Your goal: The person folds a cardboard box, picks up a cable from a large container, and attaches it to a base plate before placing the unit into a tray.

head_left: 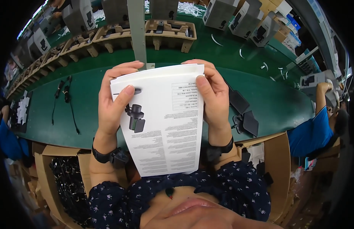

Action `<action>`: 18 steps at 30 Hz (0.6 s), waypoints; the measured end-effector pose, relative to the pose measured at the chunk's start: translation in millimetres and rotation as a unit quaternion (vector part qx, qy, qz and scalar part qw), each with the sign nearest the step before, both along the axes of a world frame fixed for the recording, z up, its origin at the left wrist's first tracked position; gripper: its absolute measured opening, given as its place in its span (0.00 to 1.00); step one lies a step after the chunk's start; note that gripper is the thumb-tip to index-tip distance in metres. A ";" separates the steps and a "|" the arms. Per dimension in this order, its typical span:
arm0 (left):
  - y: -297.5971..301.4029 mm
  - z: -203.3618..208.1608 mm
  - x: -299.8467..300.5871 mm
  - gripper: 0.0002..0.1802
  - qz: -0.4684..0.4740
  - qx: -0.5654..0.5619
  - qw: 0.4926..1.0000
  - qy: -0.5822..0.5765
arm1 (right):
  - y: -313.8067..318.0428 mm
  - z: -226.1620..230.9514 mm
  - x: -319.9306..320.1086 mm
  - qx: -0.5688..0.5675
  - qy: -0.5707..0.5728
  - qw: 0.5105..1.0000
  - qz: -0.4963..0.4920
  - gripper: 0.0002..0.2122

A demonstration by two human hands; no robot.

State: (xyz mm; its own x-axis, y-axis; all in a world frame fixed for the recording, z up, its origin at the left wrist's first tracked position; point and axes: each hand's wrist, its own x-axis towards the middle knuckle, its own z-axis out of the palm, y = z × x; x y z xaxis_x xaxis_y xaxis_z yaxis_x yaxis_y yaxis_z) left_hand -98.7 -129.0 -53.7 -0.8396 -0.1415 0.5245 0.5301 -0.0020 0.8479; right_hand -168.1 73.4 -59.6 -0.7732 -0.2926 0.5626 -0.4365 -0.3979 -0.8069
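Note:
Between my two hands is a stack of white printed sheets, its lower edge reaching down toward my chest. A picture of a black device and small print show on the front, and layered edges show along the top. My left hand grips the upper left corner, thumb on the front and fingers behind. At the upper right edge my right hand pinches the stack the same way. Beside the right wrist, a flat black device with square pads lies on the green table. Black cables lie left of my left hand.
Across the back run brown molded trays with black parts, behind a metal post. Grey boxes stand beyond. Open cartons flank me, the left holding black cables. A person in blue sits right, handling a grey box.

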 end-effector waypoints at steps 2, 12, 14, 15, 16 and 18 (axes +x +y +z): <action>0.3 1.0 -0.2 0.15 -0.015 0.003 0.999 0.036 | 0.0 -3.3 -5.1 -0.030 -0.026 0.998 0.051 0.08; -5.5 -3.4 0.8 0.10 0.030 -0.054 0.997 0.056 | -8.0 -13.6 -1.6 -0.062 0.047 0.997 -0.002 0.15; -4.6 -3.0 2.6 0.07 0.020 -0.041 0.996 0.081 | -9.2 -5.9 8.7 -0.047 -0.017 0.999 0.006 0.12; -4.9 -3.0 5.7 0.07 0.025 -0.041 0.996 0.078 | -10.9 -8.2 7.9 -0.046 -0.020 0.999 0.011 0.12; -4.0 -2.0 5.1 0.06 0.021 -0.055 0.994 0.098 | -10.0 -10.9 2.8 -0.056 0.039 0.998 -0.002 0.11; -3.4 -0.3 6.0 0.06 0.015 -0.068 0.991 0.118 | -10.2 -11.5 0.4 -0.078 0.102 0.992 -0.016 0.09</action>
